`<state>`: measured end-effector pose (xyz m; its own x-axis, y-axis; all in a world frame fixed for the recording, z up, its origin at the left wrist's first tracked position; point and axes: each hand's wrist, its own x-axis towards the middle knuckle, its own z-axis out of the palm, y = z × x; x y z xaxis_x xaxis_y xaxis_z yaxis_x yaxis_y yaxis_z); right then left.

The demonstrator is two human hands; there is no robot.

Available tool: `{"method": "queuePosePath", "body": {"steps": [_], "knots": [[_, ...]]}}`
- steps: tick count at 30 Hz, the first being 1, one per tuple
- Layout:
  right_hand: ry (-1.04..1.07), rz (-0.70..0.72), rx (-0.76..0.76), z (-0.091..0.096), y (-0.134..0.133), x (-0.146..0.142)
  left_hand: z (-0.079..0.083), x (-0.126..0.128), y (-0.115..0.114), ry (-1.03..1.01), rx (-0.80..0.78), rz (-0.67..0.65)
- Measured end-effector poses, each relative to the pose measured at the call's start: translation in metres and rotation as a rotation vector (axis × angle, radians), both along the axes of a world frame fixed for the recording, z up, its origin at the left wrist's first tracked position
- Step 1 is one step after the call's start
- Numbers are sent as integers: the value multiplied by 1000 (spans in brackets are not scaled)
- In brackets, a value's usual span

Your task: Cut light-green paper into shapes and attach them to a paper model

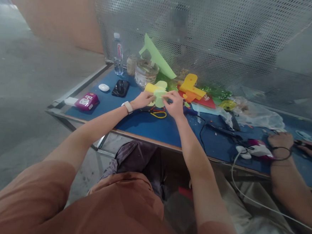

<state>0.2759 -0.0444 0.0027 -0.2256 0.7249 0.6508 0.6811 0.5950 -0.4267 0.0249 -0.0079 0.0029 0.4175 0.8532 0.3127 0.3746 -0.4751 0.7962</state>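
Both my hands are out over a blue table (pixel 150 125). My left hand (pixel 143 99), with a white watch on its wrist, and my right hand (pixel 175 103) pinch a small pale green and yellow foam piece (pixel 159 92) between them, fingers closed on its edges. Under my hands lie scissors with red and yellow handles (pixel 157 113).
A black phone (pixel 120 87), a white earbud case (pixel 104 87), a pink socket block (pixel 87 101), a water bottle (pixel 118 59) and jars (pixel 146 73) stand at left and back. Coloured foam sheets (pixel 191 87) and plastic bags (pixel 257 117) lie right. Another person's hand (pixel 279 141) rests at the right by cables.
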Motion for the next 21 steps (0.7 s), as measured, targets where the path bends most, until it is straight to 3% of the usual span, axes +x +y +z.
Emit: {"method": "queuePosePath", "body": {"steps": [9,21], "knots": [[18,-67,58,-5,0,-6,2,2,-6,-42,5,-118],[-39,-77,17,-3,-3,-11,-5,7,0,-233,-178,-156]]}}
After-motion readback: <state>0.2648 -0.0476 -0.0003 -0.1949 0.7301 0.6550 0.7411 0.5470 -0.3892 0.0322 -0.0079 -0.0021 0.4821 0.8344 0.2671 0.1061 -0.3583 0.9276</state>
